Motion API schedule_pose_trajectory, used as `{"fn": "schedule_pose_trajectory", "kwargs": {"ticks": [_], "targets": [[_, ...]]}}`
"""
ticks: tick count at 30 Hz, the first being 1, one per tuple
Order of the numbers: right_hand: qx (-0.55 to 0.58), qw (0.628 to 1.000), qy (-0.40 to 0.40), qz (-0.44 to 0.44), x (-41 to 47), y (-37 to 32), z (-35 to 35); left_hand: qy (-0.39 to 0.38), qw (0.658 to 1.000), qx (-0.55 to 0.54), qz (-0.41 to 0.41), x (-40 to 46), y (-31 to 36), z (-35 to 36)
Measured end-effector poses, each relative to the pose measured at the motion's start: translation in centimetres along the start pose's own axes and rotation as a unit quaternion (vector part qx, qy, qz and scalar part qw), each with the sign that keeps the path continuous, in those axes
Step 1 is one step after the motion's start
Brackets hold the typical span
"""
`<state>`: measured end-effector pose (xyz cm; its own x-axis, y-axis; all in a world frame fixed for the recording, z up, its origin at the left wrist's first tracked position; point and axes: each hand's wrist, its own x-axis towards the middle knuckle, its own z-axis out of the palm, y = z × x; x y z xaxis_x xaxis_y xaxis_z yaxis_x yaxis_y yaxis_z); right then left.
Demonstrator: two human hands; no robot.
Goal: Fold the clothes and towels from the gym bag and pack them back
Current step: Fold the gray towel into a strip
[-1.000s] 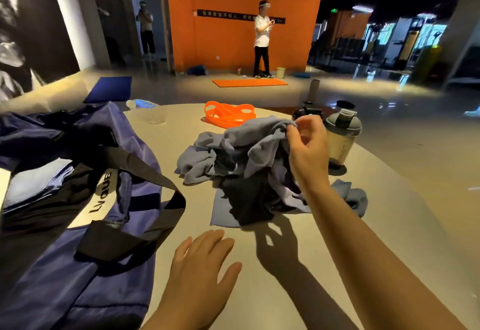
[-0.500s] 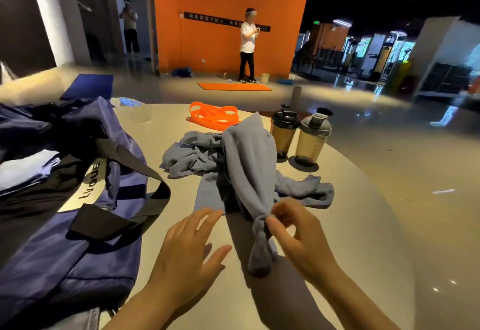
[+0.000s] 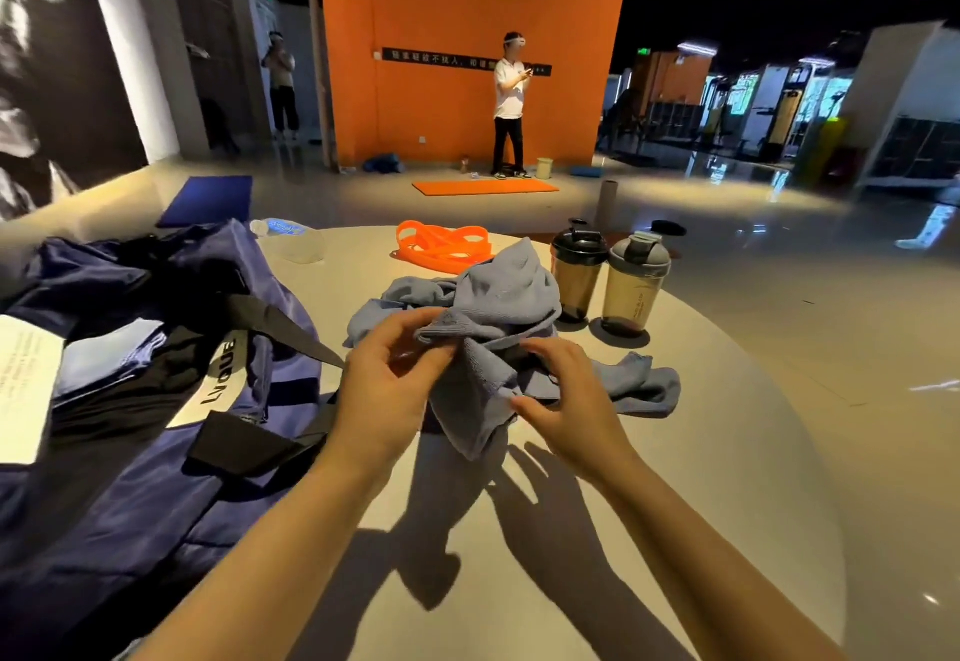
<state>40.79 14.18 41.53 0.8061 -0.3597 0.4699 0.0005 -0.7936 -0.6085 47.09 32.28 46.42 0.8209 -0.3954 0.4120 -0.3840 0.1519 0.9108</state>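
A crumpled grey-blue towel [image 3: 498, 307] lies heaped in the middle of the round beige table [image 3: 727, 452], over a dark garment that barely shows. My left hand [image 3: 387, 379] pinches a corner of the towel between thumb and fingers. My right hand [image 3: 566, 400] grips the towel's hanging edge just to the right, fingers curled into the cloth. The navy gym bag [image 3: 130, 400] lies open on the left with black straps, and folded light-blue cloth [image 3: 109, 353] shows inside it.
Two lidded shaker bottles [image 3: 605, 275] stand behind the towel on the right. Orange resistance bands [image 3: 441, 244] and a clear water bottle [image 3: 291, 236] lie at the table's far side. Two people stand far off by an orange wall.
My right hand pulled the towel from the heap toward me. My left hand, hovering open before, has risen from the table and taken hold of a towel corner.
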Motion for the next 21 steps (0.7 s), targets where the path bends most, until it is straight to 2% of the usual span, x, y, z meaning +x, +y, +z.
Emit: {"fn": "schedule_pose_trajectory", "kwargs": {"ticks": [2,4,7,9,12,15,18,21], "targets": [[-0.099,0.995,-0.026,-0.017,2.2,1.0,1.1,-0.021,0.999,0.029,0.025,0.7,1.7,-1.8],[-0.143,0.989,-0.007,-0.031,3.8,1.1,2.1,-0.035,0.997,0.061,0.037,1.3,3.1,-3.8],[-0.07,0.993,0.09,0.021,5.6,0.6,3.1,-0.047,0.99,0.125,0.041,1.5,4.4,-6.3],[-0.044,0.99,0.122,0.06,6.5,0.3,3.3,-0.047,0.986,0.156,0.045,1.6,4.9,-7.3],[-0.054,0.993,0.09,0.057,7.8,0.3,3.1,-0.041,0.991,0.124,0.033,2.2,5.0,-8.2],[-0.008,0.994,0.086,0.065,10.3,0.4,1.7,-0.022,0.99,0.135,0.034,3.3,4.9,-8.5],[0.067,0.992,0.076,0.079,13.7,-1.1,-1.6,0.018,0.981,0.176,0.077,5.5,5.4,-8.9],[0.069,0.992,0.108,0.02,16.7,-4.1,-5.5,0.074,0.973,0.182,0.124,8.4,7.0,-9.4]]}}
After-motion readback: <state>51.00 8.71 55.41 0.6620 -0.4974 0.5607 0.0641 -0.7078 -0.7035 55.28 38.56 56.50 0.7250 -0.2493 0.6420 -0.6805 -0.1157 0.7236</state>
